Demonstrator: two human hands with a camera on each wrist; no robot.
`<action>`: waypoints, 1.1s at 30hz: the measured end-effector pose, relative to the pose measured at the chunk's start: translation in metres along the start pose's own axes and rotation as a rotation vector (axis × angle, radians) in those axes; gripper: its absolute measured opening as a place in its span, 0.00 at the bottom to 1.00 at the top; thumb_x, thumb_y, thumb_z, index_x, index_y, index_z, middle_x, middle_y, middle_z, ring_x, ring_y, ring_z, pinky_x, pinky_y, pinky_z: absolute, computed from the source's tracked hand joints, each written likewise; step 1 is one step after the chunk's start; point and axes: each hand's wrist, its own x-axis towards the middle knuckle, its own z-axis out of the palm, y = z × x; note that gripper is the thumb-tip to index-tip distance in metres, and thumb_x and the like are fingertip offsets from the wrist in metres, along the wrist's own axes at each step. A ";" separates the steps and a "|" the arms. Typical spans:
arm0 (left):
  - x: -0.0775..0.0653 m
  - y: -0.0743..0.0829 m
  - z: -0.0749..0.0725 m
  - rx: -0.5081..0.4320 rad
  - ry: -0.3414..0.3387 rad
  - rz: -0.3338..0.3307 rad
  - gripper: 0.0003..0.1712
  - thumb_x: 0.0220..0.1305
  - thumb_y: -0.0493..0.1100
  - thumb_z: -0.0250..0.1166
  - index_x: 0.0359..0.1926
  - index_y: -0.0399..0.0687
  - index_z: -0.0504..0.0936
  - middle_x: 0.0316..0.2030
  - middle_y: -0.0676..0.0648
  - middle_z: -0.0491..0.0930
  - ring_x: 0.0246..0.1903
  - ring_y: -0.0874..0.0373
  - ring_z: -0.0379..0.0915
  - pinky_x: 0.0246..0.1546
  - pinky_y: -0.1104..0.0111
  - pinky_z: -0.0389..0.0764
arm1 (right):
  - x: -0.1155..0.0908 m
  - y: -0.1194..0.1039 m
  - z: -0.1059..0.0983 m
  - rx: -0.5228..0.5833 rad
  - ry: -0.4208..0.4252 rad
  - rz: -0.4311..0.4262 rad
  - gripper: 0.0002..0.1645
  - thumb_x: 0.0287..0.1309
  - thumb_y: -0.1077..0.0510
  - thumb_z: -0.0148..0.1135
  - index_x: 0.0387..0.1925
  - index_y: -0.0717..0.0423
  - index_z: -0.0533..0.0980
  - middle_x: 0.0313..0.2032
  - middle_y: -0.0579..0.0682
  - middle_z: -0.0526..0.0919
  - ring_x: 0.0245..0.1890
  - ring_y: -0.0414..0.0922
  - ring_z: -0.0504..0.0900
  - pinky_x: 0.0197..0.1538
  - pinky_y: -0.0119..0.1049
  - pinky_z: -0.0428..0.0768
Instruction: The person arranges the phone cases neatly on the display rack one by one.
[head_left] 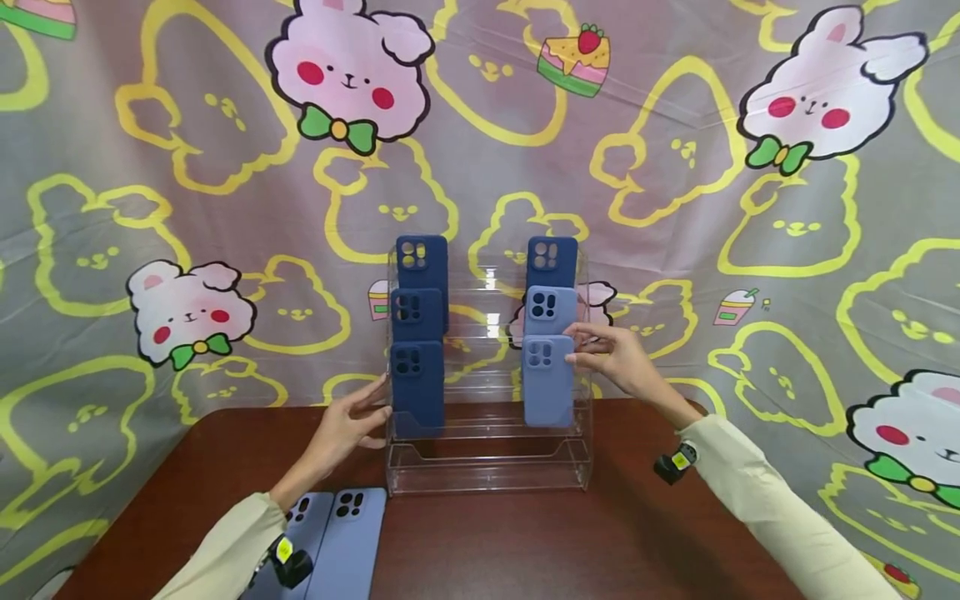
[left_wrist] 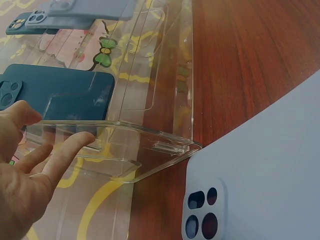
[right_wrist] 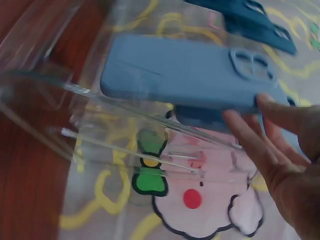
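Note:
A clear acrylic tiered rack [head_left: 487,479] stands on the table, bearing phone cases in two columns. My right hand [head_left: 618,358] pinches the right edge of the front light blue phone case [head_left: 549,392] near its camera cutout; in the right wrist view the thumb and a finger meet at the edge of that case [right_wrist: 170,70]. Behind it stand another light blue case [head_left: 558,317] and a dark blue one [head_left: 562,258]. My left hand [head_left: 345,425] is at the rack's left side, fingers loosely extended beside the front dark blue case [head_left: 420,387]. Whether it touches the rack is hard to tell.
Light blue cases [head_left: 348,550] lie on the brown table [head_left: 450,550] at front left, partly under my left forearm. More dark blue cases [head_left: 427,312] fill the rack's left column. A patterned cloth [head_left: 675,275] hangs behind the table.

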 end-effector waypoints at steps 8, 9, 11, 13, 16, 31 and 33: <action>0.002 0.003 0.001 -0.008 0.007 -0.010 0.38 0.74 0.33 0.64 0.80 0.43 0.62 0.71 0.27 0.68 0.59 0.33 0.78 0.39 0.54 0.92 | -0.005 -0.002 0.007 -0.359 0.196 -0.227 0.18 0.54 0.67 0.79 0.48 0.62 0.87 0.34 0.55 0.87 0.33 0.50 0.86 0.33 0.29 0.83; 0.002 0.003 0.001 -0.007 0.008 -0.012 0.38 0.74 0.33 0.64 0.80 0.43 0.62 0.71 0.27 0.69 0.59 0.33 0.79 0.39 0.54 0.92 | -0.005 -0.001 0.007 -0.391 0.221 -0.240 0.17 0.53 0.67 0.80 0.46 0.62 0.87 0.33 0.55 0.87 0.32 0.50 0.85 0.33 0.29 0.81; 0.001 0.004 0.000 -0.001 0.007 -0.016 0.38 0.74 0.33 0.64 0.80 0.43 0.62 0.71 0.27 0.68 0.59 0.33 0.79 0.39 0.54 0.92 | -0.007 0.003 0.007 -0.428 0.252 -0.239 0.18 0.51 0.67 0.81 0.45 0.62 0.87 0.34 0.56 0.86 0.33 0.51 0.82 0.34 0.29 0.78; 0.001 0.005 0.000 0.008 0.009 -0.016 0.38 0.74 0.33 0.64 0.80 0.43 0.62 0.71 0.27 0.68 0.59 0.33 0.79 0.39 0.54 0.92 | -0.010 0.006 0.007 -0.421 0.264 -0.218 0.19 0.50 0.66 0.82 0.45 0.61 0.87 0.35 0.55 0.84 0.34 0.53 0.81 0.37 0.31 0.78; 0.001 0.005 0.001 0.015 0.013 -0.017 0.38 0.74 0.33 0.64 0.80 0.43 0.61 0.72 0.27 0.67 0.60 0.32 0.78 0.39 0.53 0.92 | -0.015 0.011 0.007 -0.373 0.264 -0.172 0.23 0.52 0.65 0.81 0.52 0.59 0.86 0.37 0.54 0.82 0.38 0.54 0.81 0.39 0.36 0.83; 0.000 0.004 0.001 0.008 0.010 -0.029 0.38 0.75 0.34 0.64 0.81 0.47 0.61 0.72 0.27 0.68 0.61 0.33 0.77 0.41 0.53 0.92 | -0.049 0.030 -0.005 0.435 -0.177 0.392 0.51 0.73 0.69 0.55 0.85 0.52 0.40 0.77 0.76 0.53 0.61 0.60 0.81 0.60 0.52 0.87; -0.001 0.004 0.001 0.008 0.009 -0.036 0.38 0.75 0.34 0.64 0.81 0.47 0.61 0.72 0.27 0.68 0.62 0.33 0.77 0.41 0.54 0.92 | -0.052 0.035 -0.005 0.496 -0.277 0.444 0.53 0.73 0.72 0.51 0.85 0.51 0.34 0.80 0.75 0.45 0.59 0.58 0.81 0.61 0.56 0.86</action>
